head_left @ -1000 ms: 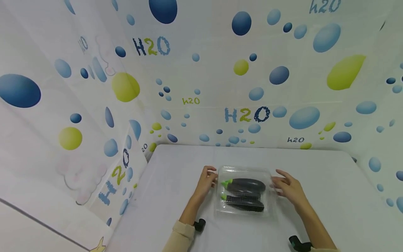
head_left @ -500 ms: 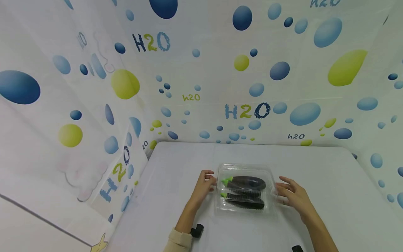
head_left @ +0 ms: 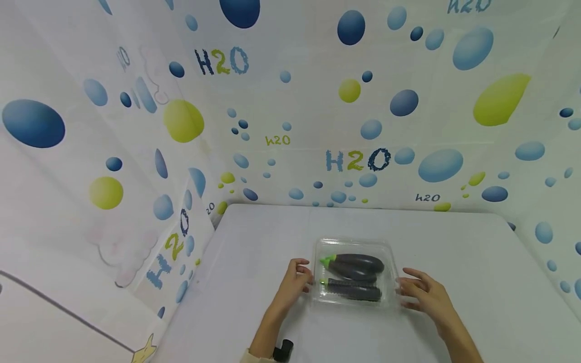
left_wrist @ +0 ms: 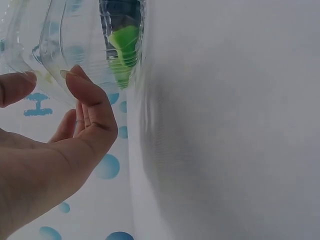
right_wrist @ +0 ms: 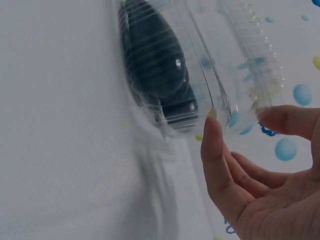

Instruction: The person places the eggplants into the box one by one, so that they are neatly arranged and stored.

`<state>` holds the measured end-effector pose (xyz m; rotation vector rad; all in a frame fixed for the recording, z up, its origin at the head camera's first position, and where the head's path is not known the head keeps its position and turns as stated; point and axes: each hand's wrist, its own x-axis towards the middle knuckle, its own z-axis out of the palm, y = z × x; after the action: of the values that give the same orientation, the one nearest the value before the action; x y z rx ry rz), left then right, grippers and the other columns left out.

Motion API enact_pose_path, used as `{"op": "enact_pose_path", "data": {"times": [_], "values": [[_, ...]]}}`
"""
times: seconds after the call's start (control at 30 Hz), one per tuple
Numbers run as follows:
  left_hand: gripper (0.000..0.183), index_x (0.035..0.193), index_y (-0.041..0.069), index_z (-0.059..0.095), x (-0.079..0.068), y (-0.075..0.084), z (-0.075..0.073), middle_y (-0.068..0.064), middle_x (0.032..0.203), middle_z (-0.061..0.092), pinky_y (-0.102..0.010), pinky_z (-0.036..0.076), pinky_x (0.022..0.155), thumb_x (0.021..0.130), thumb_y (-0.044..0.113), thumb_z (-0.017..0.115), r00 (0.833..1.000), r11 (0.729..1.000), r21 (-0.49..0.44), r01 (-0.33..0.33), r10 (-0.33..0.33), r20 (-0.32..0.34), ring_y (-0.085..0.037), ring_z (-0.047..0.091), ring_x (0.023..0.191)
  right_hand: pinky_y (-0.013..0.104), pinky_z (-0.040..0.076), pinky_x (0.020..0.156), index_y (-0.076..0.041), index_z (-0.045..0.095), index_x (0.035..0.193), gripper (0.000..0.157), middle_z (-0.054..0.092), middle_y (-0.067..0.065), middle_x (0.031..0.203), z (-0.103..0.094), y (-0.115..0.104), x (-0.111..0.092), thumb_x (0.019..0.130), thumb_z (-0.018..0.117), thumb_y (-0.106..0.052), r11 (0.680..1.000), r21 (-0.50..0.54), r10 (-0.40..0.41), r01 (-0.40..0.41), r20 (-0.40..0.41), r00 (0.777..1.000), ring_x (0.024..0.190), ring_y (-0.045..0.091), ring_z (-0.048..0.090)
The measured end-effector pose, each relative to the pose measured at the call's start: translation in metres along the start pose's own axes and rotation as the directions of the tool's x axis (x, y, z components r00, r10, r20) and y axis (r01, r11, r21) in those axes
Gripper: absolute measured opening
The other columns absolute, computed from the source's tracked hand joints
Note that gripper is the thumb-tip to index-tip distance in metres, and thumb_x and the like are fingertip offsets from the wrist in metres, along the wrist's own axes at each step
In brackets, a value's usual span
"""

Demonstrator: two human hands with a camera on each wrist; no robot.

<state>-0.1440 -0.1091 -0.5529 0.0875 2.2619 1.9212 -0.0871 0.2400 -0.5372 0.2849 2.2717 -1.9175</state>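
A clear plastic box (head_left: 351, 244) stands on the white table, with dark eggplants (head_left: 358, 262) lying lengthwise inside. Their green stem ends point left. At the box's left end is my left hand (head_left: 291, 286); in the left wrist view its thumb and forefinger pinch the clear edge near the seam. My right hand (head_left: 426, 298) holds the opposite end the same way, its forefinger (right_wrist: 214, 145) at the seam and its thumb on the upper clear part in the right wrist view. Glare and ridges in the plastic partly blur the eggplants.
The white table (head_left: 254, 237) extends around the box on all sides. Behind it and to the left hangs a white curtain (head_left: 313, 111) printed with blue and green drops. A small black wrist device (head_left: 283, 350) sits by my left forearm.
Both hands have moved a little toward me along the box's ends. The ridged pattern over the eggplants has shifted and shows them more plainly now. The box itself has hardly moved.
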Motion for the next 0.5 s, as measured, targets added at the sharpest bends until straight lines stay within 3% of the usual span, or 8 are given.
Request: {"op": "enact_pose_path", "data": {"times": [0.23, 0.5], "values": [[0.054, 0.14, -0.003, 0.043, -0.016, -0.004, 0.002, -0.011, 0.107, 0.057, -0.033, 0.052, 0.069, 0.092, 0.012, 0.061, 0.999, 0.999, 0.022, 0.045, -0.044, -0.009, -0.02, 0.063, 0.088, 0.037, 0.062, 0.084, 0.008, 0.052, 0.145, 0.063, 0.067, 0.022, 0.132, 0.003, 0.005, -0.005, 0.101, 0.071, -0.033, 0.999, -0.016, 0.048, -0.048, -0.024, 0.999, 0.105, 0.021, 0.071], [0.042, 0.135, -0.004, 0.048, -0.03, -0.008, 0.003, -0.009, 0.101, 0.059, -0.029, 0.049, 0.065, 0.098, 0.011, 0.061, 0.997, 0.998, 0.028, 0.05, -0.051, 0.058, -0.019, 0.061, 0.082, 0.038, 0.062, 0.083, 0.011, 0.056, 0.139, 0.053, 0.072, 0.017, 0.119, 0.006, 0.012, -0.011, 0.1, 0.072, -0.022, 0.998, 0.034, 0.053, -0.053, -0.007, 0.999, 0.099, 0.019, 0.071]]}}
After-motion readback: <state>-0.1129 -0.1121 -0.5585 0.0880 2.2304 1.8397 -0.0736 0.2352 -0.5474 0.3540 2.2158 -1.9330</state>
